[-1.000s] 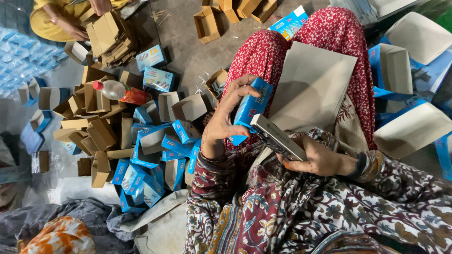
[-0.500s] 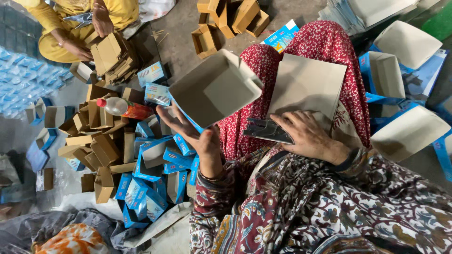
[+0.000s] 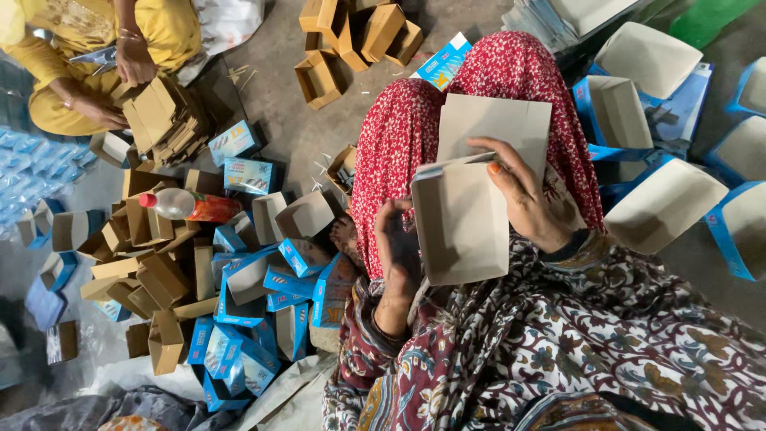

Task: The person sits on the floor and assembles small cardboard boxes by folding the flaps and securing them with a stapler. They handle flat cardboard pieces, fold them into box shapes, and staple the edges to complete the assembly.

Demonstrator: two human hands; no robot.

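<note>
Seated on the floor (image 3: 279,136), knees up under red patterned cloth (image 3: 399,144). Work is held over the lap, between the knees.

Step in hand, as I judge it: squaring up an open carton tray (image 3: 461,219) from its flat. To do it well, keep both sides braced so the walls stand square, press folds along their creases, and avoid crushing the thin board with the thumb. The rear flap (image 3: 495,124) should likely stay upright and untwisted while the walls are set.

Hands:
- Right hand (image 3: 531,199) grips the tray's right wall, thumb hooked over the top rim, fingers behind; closed on the board.
- Left hand (image 3: 399,247) lies flat against the tray's left wall, fingers extended, pressing rather than clenching.

The tray: pale grey-white raw board inside, rectangular, open face toward the camera, shallow walls, a thin blue edge showing at the upper left corner. The flap rises behind it, plain grey. Looks light and easily dented.

Around, large to small:
- Heap of blue printed cartons (image 3: 255,319) and brown cartons (image 3: 152,271) on the floor to the left.
- Finished larger trays (image 3: 662,203) to the right, blue outside.
- Another person in yellow (image 3: 88,32), upper left, handling brown flats (image 3: 159,120).
- Plastic bottle (image 3: 187,206) with red cap lying among the boxes.
</note>
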